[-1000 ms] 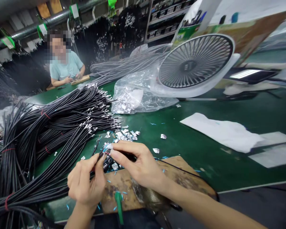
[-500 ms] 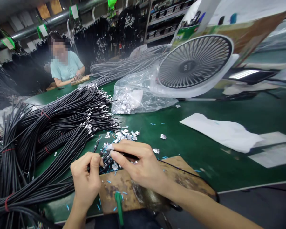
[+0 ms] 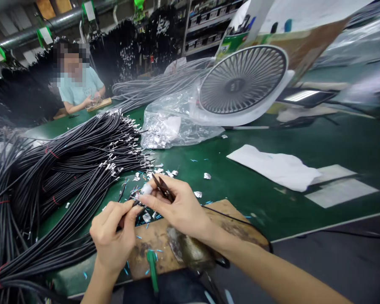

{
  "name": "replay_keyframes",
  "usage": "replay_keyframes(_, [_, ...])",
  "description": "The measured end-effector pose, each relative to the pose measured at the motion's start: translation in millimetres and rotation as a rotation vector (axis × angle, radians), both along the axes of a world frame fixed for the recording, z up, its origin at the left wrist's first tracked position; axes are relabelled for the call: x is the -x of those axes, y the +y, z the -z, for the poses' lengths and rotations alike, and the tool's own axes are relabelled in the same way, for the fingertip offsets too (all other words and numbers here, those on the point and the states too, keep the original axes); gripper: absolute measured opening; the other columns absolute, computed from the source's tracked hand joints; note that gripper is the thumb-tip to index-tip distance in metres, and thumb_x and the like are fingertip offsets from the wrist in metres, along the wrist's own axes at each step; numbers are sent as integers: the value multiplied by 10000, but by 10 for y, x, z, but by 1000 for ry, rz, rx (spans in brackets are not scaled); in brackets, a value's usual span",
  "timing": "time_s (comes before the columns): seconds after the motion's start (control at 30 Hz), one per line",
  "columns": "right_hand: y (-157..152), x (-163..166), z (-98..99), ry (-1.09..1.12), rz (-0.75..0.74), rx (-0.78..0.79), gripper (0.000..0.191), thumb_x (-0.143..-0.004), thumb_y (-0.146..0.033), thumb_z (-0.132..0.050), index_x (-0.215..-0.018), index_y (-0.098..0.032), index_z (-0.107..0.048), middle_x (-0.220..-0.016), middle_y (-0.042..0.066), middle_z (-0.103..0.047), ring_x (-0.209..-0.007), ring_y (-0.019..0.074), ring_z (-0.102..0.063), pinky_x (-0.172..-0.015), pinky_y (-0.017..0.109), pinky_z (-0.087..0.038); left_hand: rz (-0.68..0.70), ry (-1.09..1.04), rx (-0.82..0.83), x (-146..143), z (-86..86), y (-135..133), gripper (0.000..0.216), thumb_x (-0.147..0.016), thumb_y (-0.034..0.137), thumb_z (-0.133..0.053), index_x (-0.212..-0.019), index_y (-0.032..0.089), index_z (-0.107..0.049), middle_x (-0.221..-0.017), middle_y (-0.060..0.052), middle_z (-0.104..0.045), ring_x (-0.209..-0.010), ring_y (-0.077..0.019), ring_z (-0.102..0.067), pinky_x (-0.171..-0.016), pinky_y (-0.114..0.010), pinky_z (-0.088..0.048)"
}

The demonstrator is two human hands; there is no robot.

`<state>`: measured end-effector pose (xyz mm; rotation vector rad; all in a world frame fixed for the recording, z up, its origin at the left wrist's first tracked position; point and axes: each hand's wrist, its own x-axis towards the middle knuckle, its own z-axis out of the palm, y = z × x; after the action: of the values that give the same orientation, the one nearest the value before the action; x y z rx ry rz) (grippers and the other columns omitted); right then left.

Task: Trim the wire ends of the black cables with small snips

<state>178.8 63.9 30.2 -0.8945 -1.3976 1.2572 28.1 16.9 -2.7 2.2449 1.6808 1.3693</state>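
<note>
- Your left hand pinches a thin black wire between thumb and forefinger, its end meeting your right fingertips.
- Your right hand is closed on small dark snips, blades pointing to about 11 o'clock, forefinger tip touching the wire end.
- At 9 o'clock of your hands lies a big cable bundle, metal-tipped ends towards 3 o'clock.
- Under your hands sits a worn board on the green table; foil scraps lie just beyond, at 12 o'clock.
- At 1 o'clock stand a plastic bag and a fan.
- At 3 o'clock lies white paper.
- At 10 o'clock, far off, a co-worker works with both hands.
</note>
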Motion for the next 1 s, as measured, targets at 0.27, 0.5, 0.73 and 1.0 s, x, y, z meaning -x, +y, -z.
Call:
replay_keyframes(0.27, [50, 16, 92, 210, -412, 208, 337, -638, -447, -688, -652, -174, -491, -546, -69, -374, -492, 71, -315, -491, 230, -272, 52, -140, 64, -11, -89, 30, 91, -796, 144, -612, -742, 207, -650, -637, 36, -629, -544, -86, -563, -510, -198, -431])
replay_keyframes(0.5, [84, 63, 143, 105, -252, 114, 322, -739, -443, -613, -661, -192, -426, -525, -78, -319, -483, 76, -284, -461, 219, -254, -68, -108, -35, -63, -111, 43, 70, -798, 166, -609, -735, 192, -624, -634, 36, -600, -544, -83, -529, -500, -190, -402])
replay_keyframes(0.73, [39, -22, 113, -165, 39, -516, 134, -787, -107, -462, -685, -195, -453, -664, -2, -450, -599, 124, -424, -547, 250, -345, 10, 3, 92, -54, -150, 40, 205, -846, 161, -511, -677, 172, -625, -568, 11, -557, -505, -96, -490, -494, -208, -366])
replay_keyframes(1.0, [153, -140, 95, -197, 385, -536, 126, -847, -123, -488, -750, -189, -530, -737, 15, -551, -683, 137, -528, -605, 255, -405, -86, -138, 61, -25, -168, 19, 229, -830, 212, -519, -617, 182, -598, -515, 27, -522, -462, -93, -460, -424, -202, -316])
